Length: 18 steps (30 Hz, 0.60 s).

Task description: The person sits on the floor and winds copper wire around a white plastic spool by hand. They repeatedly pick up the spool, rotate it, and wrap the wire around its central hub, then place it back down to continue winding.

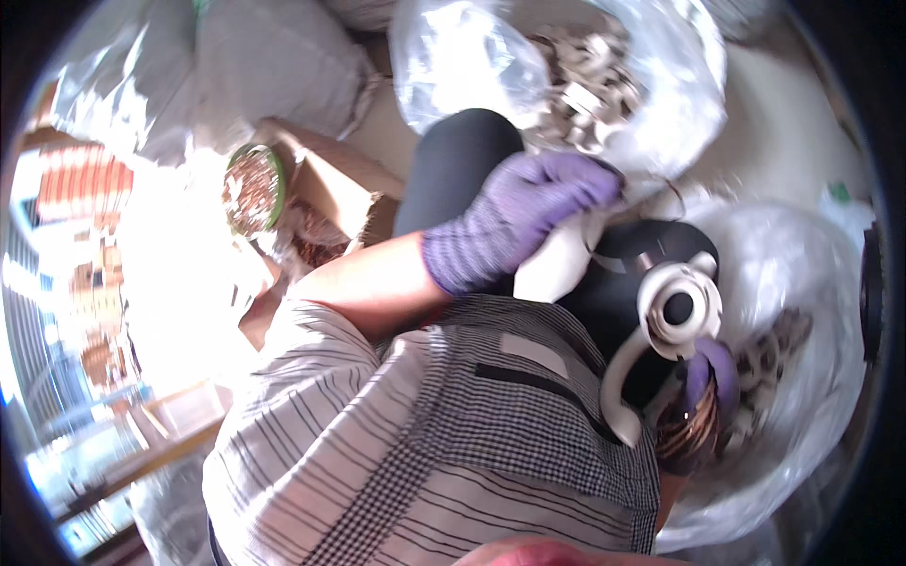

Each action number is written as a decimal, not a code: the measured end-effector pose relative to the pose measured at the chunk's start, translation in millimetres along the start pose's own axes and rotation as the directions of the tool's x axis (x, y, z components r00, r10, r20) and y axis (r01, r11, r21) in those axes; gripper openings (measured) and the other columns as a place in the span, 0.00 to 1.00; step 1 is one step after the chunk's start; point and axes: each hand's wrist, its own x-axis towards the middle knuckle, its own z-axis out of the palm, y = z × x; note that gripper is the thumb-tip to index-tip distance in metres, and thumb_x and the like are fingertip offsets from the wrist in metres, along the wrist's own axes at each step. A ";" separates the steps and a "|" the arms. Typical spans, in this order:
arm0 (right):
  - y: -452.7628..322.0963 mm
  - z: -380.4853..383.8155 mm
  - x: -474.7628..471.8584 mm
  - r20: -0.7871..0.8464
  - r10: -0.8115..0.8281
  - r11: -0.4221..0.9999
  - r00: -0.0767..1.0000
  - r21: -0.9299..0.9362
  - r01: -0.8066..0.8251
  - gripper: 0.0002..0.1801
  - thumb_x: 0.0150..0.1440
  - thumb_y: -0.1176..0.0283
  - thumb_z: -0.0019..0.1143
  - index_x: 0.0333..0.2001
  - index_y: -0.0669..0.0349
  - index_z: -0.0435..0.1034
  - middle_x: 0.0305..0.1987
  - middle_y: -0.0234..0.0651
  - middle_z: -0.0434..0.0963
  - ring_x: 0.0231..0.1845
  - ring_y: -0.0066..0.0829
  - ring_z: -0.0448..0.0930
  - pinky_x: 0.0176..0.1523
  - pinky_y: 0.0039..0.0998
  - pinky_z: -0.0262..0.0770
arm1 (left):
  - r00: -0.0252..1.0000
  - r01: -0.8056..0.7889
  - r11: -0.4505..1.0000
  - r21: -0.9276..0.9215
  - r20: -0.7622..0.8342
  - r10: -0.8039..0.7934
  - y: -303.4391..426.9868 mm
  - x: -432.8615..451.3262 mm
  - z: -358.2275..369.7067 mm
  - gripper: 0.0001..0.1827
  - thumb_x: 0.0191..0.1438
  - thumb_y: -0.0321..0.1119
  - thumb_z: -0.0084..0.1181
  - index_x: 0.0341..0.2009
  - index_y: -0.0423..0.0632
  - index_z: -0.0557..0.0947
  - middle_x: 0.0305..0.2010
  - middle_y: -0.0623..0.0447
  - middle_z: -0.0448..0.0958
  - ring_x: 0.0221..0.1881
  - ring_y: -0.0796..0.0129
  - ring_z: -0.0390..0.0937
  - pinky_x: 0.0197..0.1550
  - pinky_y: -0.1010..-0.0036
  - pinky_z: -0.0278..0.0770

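My left hand (545,201), in a purple glove, is above my knees with its fingers drawn together. Something dark shows at its fingertips, and a thin dark wire (676,198) curves close by; whether the fingers grip it is unclear. My right hand (711,375), also gloved in purple, is at the right beside my thigh. It holds a white plastic ring-shaped part (679,311) with a round central opening, along with a bundle of copper-coloured wires (697,431). A curved white tube (617,389) runs down from the ring against my checked apron. A white piece (555,265) lies under my left wrist.
A plastic-lined container (701,92) at the top holds many whitish pieces. Another plastic-lined container (814,255) at the right holds greyish pieces. Left of my legs are a green-rimmed round container (279,187) of coppery bits and an open cardboard box (333,191). Large sacks (276,64) stand beyond.
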 end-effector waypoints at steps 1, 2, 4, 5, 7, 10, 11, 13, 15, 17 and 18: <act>-2.0 -3.0 17.6 -0.005 0.017 0.994 1.000 0.113 -0.016 0.11 0.62 0.74 0.54 0.47 0.68 0.74 0.45 0.45 0.80 0.46 0.43 0.80 0.55 0.39 0.75 | 0.984 -0.081 0.984 0.156 -0.143 0.103 15.3 -8.3 -34.4 0.14 0.61 0.35 0.62 0.46 0.37 0.83 0.46 0.50 0.82 0.43 0.66 0.80 0.54 0.72 0.75; 0.0 6.4 3.8 -0.049 0.084 0.975 0.995 0.209 -0.072 0.10 0.63 0.74 0.54 0.45 0.69 0.74 0.43 0.45 0.79 0.44 0.40 0.80 0.52 0.38 0.76 | 0.953 -0.148 0.912 0.383 -0.191 0.234 30.1 -9.8 -62.1 0.11 0.60 0.34 0.63 0.42 0.40 0.85 0.44 0.50 0.82 0.43 0.65 0.80 0.52 0.72 0.76; -18.5 -7.0 19.0 -0.019 0.108 0.959 0.994 0.264 -0.099 0.10 0.63 0.74 0.55 0.45 0.69 0.74 0.42 0.44 0.79 0.42 0.39 0.80 0.50 0.38 0.77 | 0.859 -0.133 0.480 0.867 -0.141 0.492 68.1 -40.8 -103.7 0.07 0.55 0.32 0.66 0.38 0.44 0.87 0.41 0.50 0.82 0.43 0.62 0.79 0.48 0.70 0.76; -21.1 -13.4 24.0 0.027 0.121 0.947 0.992 0.296 -0.123 0.10 0.63 0.74 0.54 0.45 0.69 0.74 0.42 0.44 0.79 0.42 0.38 0.80 0.50 0.38 0.77 | 0.820 -0.052 0.072 0.996 0.001 0.572 87.9 -58.3 -113.1 0.08 0.52 0.31 0.69 0.38 0.45 0.87 0.40 0.50 0.81 0.43 0.60 0.79 0.47 0.69 0.76; -21.3 -14.6 25.0 0.079 0.129 0.954 0.988 0.263 -0.146 0.12 0.64 0.73 0.51 0.48 0.69 0.72 0.47 0.44 0.77 0.46 0.38 0.79 0.52 0.37 0.76 | 0.797 -0.146 -0.292 0.945 0.287 0.532 113.1 -91.8 -112.0 0.09 0.46 0.28 0.70 0.34 0.49 0.87 0.38 0.50 0.80 0.43 0.57 0.78 0.44 0.65 0.75; -3.0 2.0 5.4 0.061 0.123 0.985 0.991 0.115 -0.129 0.15 0.65 0.71 0.47 0.51 0.69 0.70 0.52 0.44 0.76 0.50 0.39 0.78 0.55 0.37 0.75 | 0.746 -0.221 -0.425 0.878 0.432 0.506 122.1 -111.0 -79.9 0.13 0.41 0.34 0.71 0.36 0.54 0.88 0.36 0.55 0.78 0.41 0.57 0.77 0.42 0.64 0.74; -0.2 5.5 3.2 0.053 0.115 0.989 0.992 0.089 -0.119 0.15 0.65 0.71 0.47 0.52 0.68 0.70 0.52 0.44 0.76 0.51 0.39 0.78 0.55 0.37 0.75 | 0.725 -0.256 -0.431 0.865 0.467 0.506 124.3 -112.4 -72.3 0.14 0.41 0.35 0.71 0.37 0.54 0.88 0.36 0.56 0.77 0.41 0.58 0.77 0.41 0.64 0.74; 2.9 4.6 2.5 0.039 0.090 0.995 0.995 0.046 -0.092 0.16 0.65 0.70 0.47 0.52 0.68 0.69 0.53 0.44 0.76 0.51 0.39 0.78 0.55 0.38 0.75 | 0.718 -0.278 -0.470 0.838 0.506 0.478 128.8 -113.7 -65.4 0.15 0.41 0.36 0.69 0.38 0.54 0.88 0.35 0.57 0.77 0.40 0.60 0.77 0.39 0.64 0.73; 3.9 2.5 2.7 0.033 0.068 0.998 0.997 0.013 -0.068 0.17 0.65 0.69 0.47 0.53 0.68 0.69 0.53 0.44 0.76 0.51 0.39 0.78 0.56 0.38 0.75 | 0.737 -0.271 -0.452 0.850 0.485 0.470 133.1 -116.3 -60.6 0.16 0.41 0.37 0.69 0.39 0.53 0.87 0.35 0.57 0.76 0.39 0.60 0.77 0.38 0.65 0.72; 5.4 -0.3 4.2 0.027 0.049 0.999 0.998 -0.017 -0.048 0.18 0.65 0.68 0.47 0.54 0.68 0.69 0.54 0.44 0.75 0.52 0.39 0.77 0.56 0.38 0.75 | 0.759 -0.248 -0.394 0.885 0.430 0.489 135.5 -119.6 -57.0 0.16 0.41 0.38 0.68 0.39 0.53 0.87 0.35 0.57 0.75 0.39 0.61 0.76 0.37 0.65 0.72; 4.8 0.0 3.9 0.029 0.042 0.999 0.999 -0.027 -0.042 0.18 0.65 0.67 0.47 0.54 0.68 0.68 0.54 0.44 0.75 0.52 0.39 0.77 0.56 0.38 0.74 | 0.762 -0.245 -0.376 0.893 0.418 0.495 136.5 -121.4 -56.5 0.16 0.41 0.38 0.68 0.39 0.52 0.87 0.35 0.57 0.75 0.40 0.61 0.76 0.37 0.65 0.72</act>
